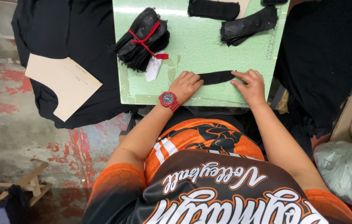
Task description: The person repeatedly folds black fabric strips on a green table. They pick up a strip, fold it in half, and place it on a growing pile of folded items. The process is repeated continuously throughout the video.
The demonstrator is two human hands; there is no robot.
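Green table (209,49): black strip (217,77) pinned flat between curled left hand (185,86) and open right hand (248,86).

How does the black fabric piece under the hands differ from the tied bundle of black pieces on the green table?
The single fabric piece lies flat and alone, pinned between the left hand and right hand; the bundle is a thick stack, untouched. The bundle is bound with a red tie and carries a white tag; the single piece has neither. Both are black fabric on the green table.
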